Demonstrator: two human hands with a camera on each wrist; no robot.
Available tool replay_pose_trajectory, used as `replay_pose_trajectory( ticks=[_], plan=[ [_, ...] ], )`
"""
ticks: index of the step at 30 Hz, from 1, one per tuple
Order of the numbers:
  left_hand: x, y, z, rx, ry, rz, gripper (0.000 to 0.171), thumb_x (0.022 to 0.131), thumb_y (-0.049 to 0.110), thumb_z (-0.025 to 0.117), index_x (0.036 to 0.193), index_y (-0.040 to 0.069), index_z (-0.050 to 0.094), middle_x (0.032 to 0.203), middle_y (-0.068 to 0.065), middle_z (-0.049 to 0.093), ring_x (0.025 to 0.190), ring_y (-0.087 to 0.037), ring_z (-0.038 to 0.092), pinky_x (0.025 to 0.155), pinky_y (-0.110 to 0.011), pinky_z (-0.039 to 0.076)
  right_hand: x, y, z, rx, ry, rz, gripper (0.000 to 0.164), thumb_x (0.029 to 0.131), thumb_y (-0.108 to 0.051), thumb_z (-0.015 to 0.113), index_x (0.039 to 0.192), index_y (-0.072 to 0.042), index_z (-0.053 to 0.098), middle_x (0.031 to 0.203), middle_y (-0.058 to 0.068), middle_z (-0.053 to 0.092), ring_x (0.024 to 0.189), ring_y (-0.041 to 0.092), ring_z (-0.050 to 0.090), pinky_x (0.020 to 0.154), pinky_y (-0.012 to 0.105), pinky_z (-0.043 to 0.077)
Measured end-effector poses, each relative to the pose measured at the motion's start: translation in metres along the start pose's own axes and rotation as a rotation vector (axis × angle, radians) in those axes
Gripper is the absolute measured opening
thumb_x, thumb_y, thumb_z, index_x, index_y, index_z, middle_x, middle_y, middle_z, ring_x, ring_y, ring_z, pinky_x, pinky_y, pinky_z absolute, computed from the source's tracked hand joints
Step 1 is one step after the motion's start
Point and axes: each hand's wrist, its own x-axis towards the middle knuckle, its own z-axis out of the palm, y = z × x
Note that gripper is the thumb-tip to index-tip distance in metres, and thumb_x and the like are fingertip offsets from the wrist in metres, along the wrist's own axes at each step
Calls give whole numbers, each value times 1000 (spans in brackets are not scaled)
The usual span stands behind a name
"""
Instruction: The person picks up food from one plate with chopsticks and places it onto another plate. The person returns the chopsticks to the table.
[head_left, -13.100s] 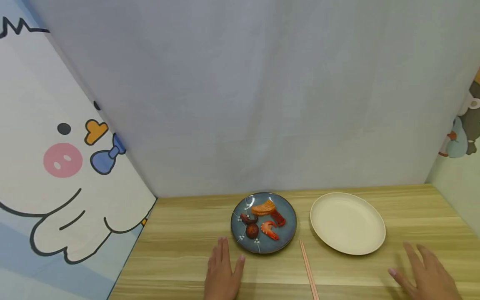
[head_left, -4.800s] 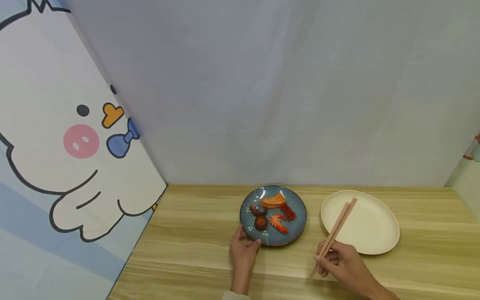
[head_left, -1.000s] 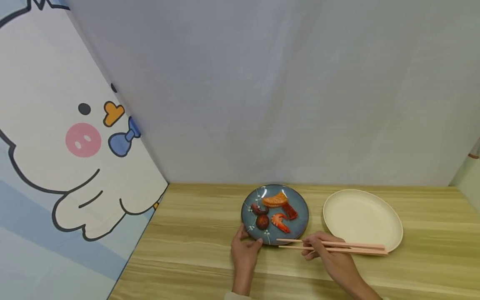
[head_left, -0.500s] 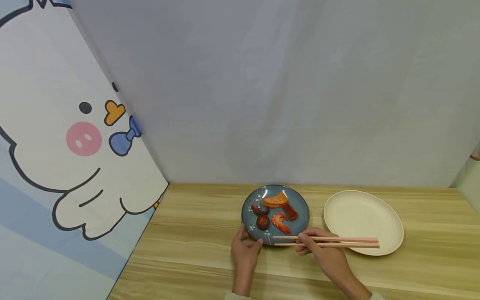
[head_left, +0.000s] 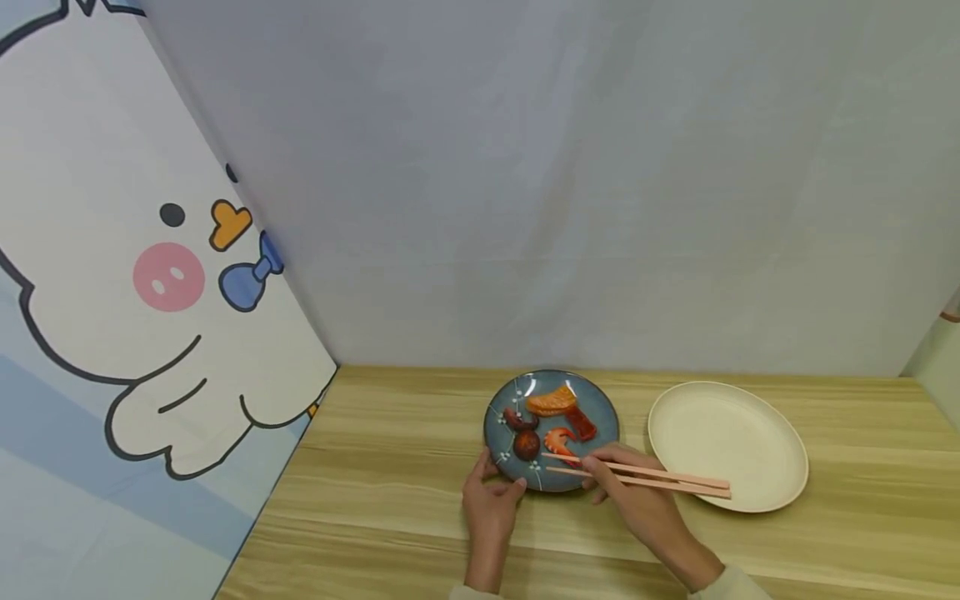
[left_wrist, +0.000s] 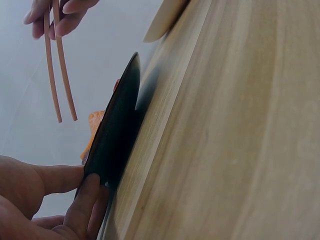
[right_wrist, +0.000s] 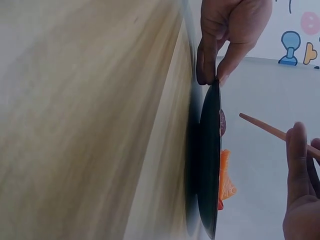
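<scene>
My left hand (head_left: 491, 504) holds the near left rim of a dark blue plate (head_left: 600, 417); the left wrist view shows thumb and fingers pinching the plate's edge (left_wrist: 120, 110). With my right hand (head_left: 637, 508) I grip a pair of pinkish chopsticks (head_left: 701, 480), their tips apart and pointing left. In the head view the tips overlap the plate's front part, by an orange-red shrimp (head_left: 557, 440). The left wrist view has the chopsticks (left_wrist: 64, 70) raised above the plate. A round brown mushroom-like piece (head_left: 527, 445), an orange fish-like slice (head_left: 551, 402), a red slab (head_left: 581, 423) and a dark curled piece (head_left: 519, 419) share the plate.
A cream oval plate (head_left: 727, 442) stands to the right, partly behind the right hand and chopsticks. The wooden table (head_left: 375, 483) ends at a grey-white cloth backdrop (head_left: 562, 208). A cartoon-printed panel (head_left: 97, 233) stands on the left.
Long ago the chopsticks lay on the table; later the right hand held them and the left took the blue plate's rim. Over the last second the chopsticks moved left, over the plate towards the shrimp.
</scene>
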Motion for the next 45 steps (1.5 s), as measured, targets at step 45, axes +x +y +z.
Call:
replay_pose_trajectory(
  ticks=[45],
  plan=[
    [-2, 0, -3, -10, -7, 19, 75, 78, -13, 83, 145, -20, 49, 114, -27, 62, 75, -21, 70, 55, -18, 54, 31, 28, 13, -200, -67, -368, 28, 89, 15, 73, 99, -11, 79, 88, 9, 70, 63, 13, 58, 48, 16, 49]
  ],
)
